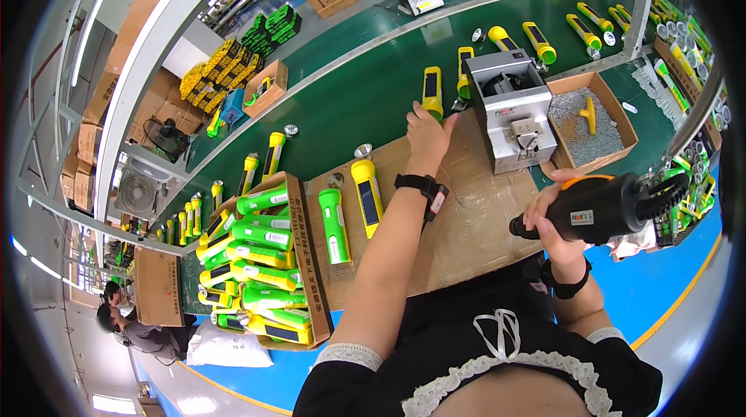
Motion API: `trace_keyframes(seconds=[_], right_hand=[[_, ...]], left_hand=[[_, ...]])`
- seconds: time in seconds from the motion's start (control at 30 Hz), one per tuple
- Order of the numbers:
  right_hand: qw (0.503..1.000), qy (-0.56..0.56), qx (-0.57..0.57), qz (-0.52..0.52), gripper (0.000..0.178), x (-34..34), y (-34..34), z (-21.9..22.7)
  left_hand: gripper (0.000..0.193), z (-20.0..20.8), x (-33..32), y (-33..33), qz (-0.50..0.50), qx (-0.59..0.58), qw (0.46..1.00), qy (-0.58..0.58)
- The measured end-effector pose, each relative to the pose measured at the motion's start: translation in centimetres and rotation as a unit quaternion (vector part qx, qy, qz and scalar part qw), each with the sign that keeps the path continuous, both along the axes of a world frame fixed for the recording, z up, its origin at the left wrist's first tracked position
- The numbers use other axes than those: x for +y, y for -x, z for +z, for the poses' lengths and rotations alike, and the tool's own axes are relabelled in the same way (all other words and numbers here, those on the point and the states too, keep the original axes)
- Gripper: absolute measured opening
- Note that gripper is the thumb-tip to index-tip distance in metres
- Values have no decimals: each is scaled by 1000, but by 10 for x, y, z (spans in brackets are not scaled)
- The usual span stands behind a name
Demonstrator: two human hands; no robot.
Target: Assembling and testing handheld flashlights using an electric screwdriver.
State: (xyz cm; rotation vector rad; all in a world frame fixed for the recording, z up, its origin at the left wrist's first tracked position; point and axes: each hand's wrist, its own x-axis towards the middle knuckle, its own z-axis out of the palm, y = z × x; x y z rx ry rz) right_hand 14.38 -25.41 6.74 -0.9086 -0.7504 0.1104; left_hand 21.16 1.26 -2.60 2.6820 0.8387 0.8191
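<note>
My left hand reaches forward over the bench, fingers and thumb closed around the near end of a yellow flashlight with a dark solar panel. In my right hand is a black electric screwdriver, its tip pointing left. Two flashlights lie on the cardboard sheet left of my left forearm: a green-faced one and a yellow one with its panel up. A silver reflector piece sits at the yellow one's head.
A carton of yellow-green flashlights stands at left. A grey metal screw feeder stands right of my left hand, beside an open box of small screws holding a yellow piece. More flashlights line the green conveyor. A person sits far left.
</note>
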Motion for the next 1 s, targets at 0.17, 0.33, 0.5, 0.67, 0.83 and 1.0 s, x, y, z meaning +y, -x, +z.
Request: trace_keyframes(seconds=[0.17, 0.33, 0.5, 0.67, 0.83, 1.0], right_hand=[[995, 54, -3, -84, 57, -27, -17, -18], [981, -68, -65, -168, 55, -18, -55, -8], [978, -125, -68, -150, 50, 4, -96, 2], [976, -40, -71, -202, 45, 26, -107, 5], [971, 85, -94, -204, 41, 37, -104, 17], [977, 112, -53, -175, 44, 34, -89, 25]], left_hand=[[50, 42, -20, 32, -33, 137, 990, 13], [44, 40, -18, 155, 130, 180, 974, -36], [41, 20, -18, 210, 34, 172, 983, 54], [42, 30, -58, 221, -119, 161, 968, 154], [50, 34, -85, 216, -173, 204, 959, 97], [48, 29, -103, 201, -247, 93, 964, 31]])
